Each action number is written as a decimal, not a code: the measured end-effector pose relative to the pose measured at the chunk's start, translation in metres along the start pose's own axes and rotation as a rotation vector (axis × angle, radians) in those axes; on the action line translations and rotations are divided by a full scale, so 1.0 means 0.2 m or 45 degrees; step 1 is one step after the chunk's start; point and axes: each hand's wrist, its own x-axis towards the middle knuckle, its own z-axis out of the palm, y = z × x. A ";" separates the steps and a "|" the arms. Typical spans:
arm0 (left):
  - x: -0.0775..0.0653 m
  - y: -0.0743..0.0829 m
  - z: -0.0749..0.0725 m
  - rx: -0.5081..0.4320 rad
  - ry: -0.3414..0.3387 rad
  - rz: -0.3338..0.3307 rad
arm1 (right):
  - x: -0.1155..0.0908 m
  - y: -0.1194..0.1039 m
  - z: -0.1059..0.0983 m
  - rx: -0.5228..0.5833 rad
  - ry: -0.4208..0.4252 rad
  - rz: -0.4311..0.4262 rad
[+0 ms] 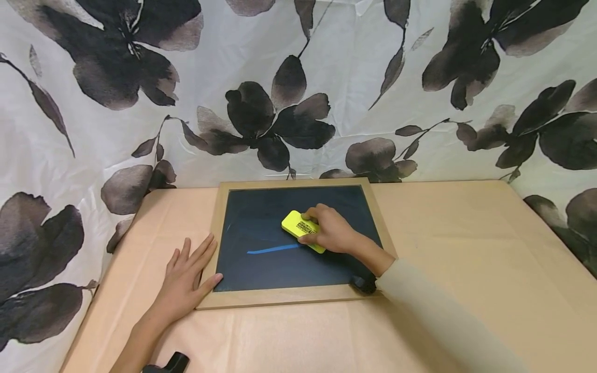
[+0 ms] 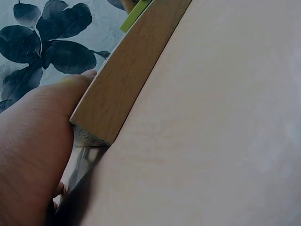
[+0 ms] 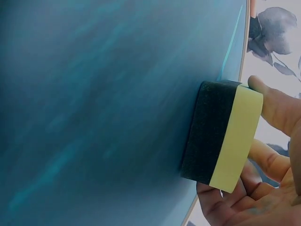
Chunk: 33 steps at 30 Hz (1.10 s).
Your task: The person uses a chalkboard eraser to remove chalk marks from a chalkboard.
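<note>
One yellow eraser (image 1: 293, 223) is resting against the chalkboard (image 1: 261, 212) at frame centre, clamped in the right hand's (image 1: 332, 231) fingers for apparent wiping, while the left hand (image 1: 183, 286), thumb and fingers apart, is bracing the board's left edge, the blue line (image 1: 270, 250) probably calling for a leftward stroke next.

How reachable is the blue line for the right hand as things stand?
Likely yes: the right hand holds the yellow eraser on the chalkboard, and in the head view the blue line runs right up to it. The left hand rests on the wooden frame, out of the way.
</note>
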 end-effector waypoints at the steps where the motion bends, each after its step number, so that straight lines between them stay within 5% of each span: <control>1: 0.00 0.00 0.00 -0.001 0.000 -0.001 | 0.01 -0.01 0.01 -0.004 -0.002 -0.004; 33: 0.01 -0.01 0.00 -0.001 -0.019 -0.002 | 0.25 -0.37 0.23 -0.029 -0.109 -0.133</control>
